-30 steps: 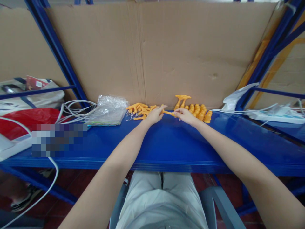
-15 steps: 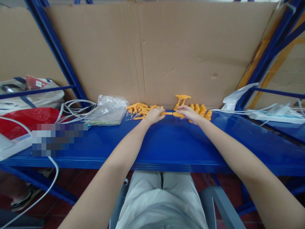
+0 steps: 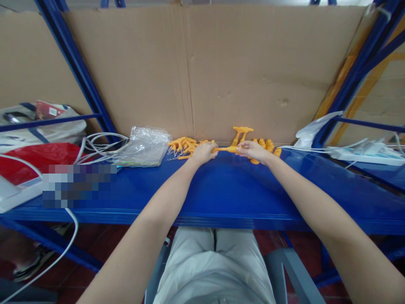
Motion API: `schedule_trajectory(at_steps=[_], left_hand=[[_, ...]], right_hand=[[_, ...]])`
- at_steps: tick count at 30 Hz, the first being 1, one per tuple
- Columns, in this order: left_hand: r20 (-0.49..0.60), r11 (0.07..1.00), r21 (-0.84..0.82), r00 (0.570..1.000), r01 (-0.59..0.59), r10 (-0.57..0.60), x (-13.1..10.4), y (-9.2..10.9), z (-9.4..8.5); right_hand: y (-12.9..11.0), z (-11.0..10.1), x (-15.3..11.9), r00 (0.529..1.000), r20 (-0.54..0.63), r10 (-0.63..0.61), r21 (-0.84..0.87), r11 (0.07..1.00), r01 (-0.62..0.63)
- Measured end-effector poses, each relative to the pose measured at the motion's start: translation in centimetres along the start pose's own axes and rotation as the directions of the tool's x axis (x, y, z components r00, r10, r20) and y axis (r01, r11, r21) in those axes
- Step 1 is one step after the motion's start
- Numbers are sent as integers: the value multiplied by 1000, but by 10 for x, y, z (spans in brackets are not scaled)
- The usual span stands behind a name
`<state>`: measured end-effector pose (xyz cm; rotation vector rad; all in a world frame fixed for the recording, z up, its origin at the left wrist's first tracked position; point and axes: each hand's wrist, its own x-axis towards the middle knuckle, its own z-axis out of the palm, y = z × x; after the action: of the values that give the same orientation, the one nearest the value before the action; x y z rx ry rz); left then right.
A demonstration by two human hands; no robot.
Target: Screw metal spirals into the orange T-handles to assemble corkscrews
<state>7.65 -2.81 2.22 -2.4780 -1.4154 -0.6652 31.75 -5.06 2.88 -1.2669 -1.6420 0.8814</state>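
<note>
Between my hands, low over the blue table, lies a yellow plastic piece with a twisted shaft (image 3: pixel 225 148). The fingers of my left hand (image 3: pixel 205 153) are closed around its left end. At the right end, my right hand (image 3: pixel 251 150) pinches the wider part with thumb and fingers. A pile of yellow branching parts (image 3: pixel 182 143) sits left of my left hand, with thin wavy metal wires (image 3: pixel 173 153) among it. Behind my right hand, yellow T-shaped pieces (image 3: pixel 243 129) lean upright against the cardboard. More yellow knobbed pieces (image 3: pixel 269 145) lie partly hidden behind that hand.
A cardboard sheet (image 3: pixel 237 67) closes off the back of the blue table (image 3: pixel 218 194). To the left are a clear plastic bag (image 3: pixel 147 145), white cables (image 3: pixel 106 137) and a red bag (image 3: pixel 60 154). White cables and a power strip (image 3: pixel 373 154) lie at the right.
My right hand has closed from loosely spread fingers into a pinch on the right end of the yellow piece. My left hand has hardly moved.
</note>
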Motion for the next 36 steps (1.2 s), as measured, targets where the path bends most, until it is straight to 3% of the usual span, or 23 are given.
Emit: schedule_trajectory(at_steps=[6, 15, 20, 29, 36], left_hand=[[-7, 998, 56, 1000, 28, -27, -2, 3, -7], [25, 995, 98, 999, 18, -20, -4, 6, -10], [61, 991, 136, 998, 21, -30, -5, 10, -11], [19, 993, 116, 999, 24, -26, -4, 9, -10], [7, 994, 106, 1000, 10, -11, -4, 5, -7]], right_hand=[[-6, 3, -7, 996, 13, 89, 113, 990, -90], [-2, 11, -5, 985, -24, 170, 150, 975, -164], [-13, 0, -11, 973, 109, 202, 138, 967, -216], [-19, -2, -18, 975, 171, 145, 72, 985, -159], [-18, 2, -18, 975, 139, 176, 18, 984, -180]])
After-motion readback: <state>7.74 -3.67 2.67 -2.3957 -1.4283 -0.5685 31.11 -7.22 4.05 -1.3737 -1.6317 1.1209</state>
